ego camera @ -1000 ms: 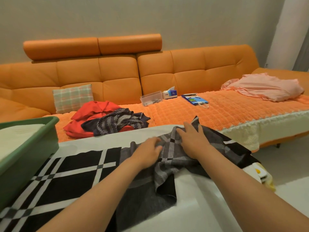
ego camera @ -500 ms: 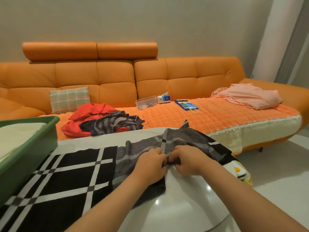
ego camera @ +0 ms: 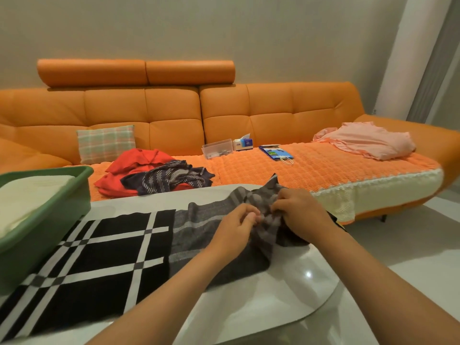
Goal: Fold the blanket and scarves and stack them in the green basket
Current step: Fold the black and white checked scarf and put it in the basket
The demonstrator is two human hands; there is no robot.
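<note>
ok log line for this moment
step: folding plaid scarf | left hand: pinches scarf end | right hand: pinches scarf end | green basket: cream cloth inside | sofa: red cloth, striped cloth unfolded

On the orange sofa [ego camera: 174, 115], a plaid cushion [ego camera: 105, 143] leans left, with a clear box [ego camera: 217, 148] and tissue box [ego camera: 243, 143] mid-seat.

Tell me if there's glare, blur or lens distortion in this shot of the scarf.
Head view: one small glare spot on the glossy white table; wide-angle bending bows the sofa and tilts the white column at right; scarf, left hand and right hand look fairly sharp; lighting warm, dim.
</note>
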